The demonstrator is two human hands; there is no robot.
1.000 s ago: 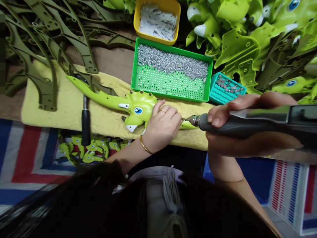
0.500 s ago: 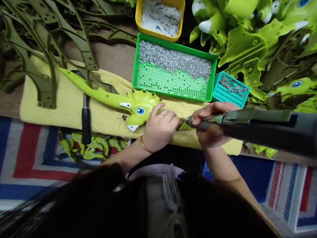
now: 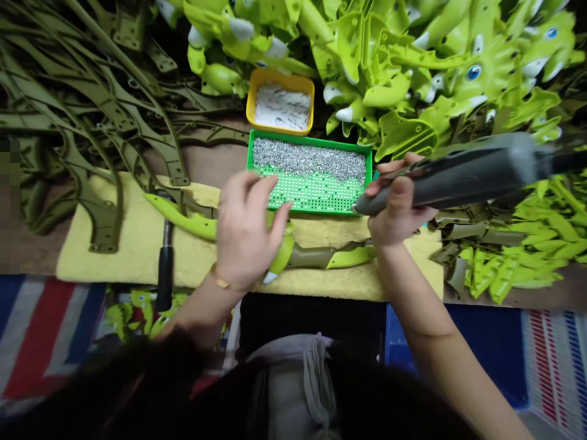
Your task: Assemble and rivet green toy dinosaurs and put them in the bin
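My right hand (image 3: 397, 211) is wrapped round a dark grey electric screwdriver (image 3: 458, 174), its tip at the lower right corner of a green perforated tray (image 3: 312, 212) of small silvery screws (image 3: 316, 160). My left hand (image 3: 245, 232) hovers over the toy with thumb and fingers apart, slightly blurred, holding nothing I can see. Beneath it lies a lime-green dinosaur-headed toy (image 3: 183, 218) with an olive section (image 3: 312, 256) on its right side. The left hand hides most of the head. All this rests on a yellow cloth (image 3: 114, 263).
A black-handled hammer (image 3: 166, 269) lies left on the cloth. Olive curved parts (image 3: 103, 201) are heaped at the left. Behind the tray stands a yellow tub (image 3: 280, 101) of small white pieces. Lime-green parts (image 3: 358, 43) pile up behind and at the right (image 3: 518, 256).
My left hand has let go of the toy's head and moved left and up, opening. The screwdriver has lifted off the toy to the tray's corner. The camera view has shifted.
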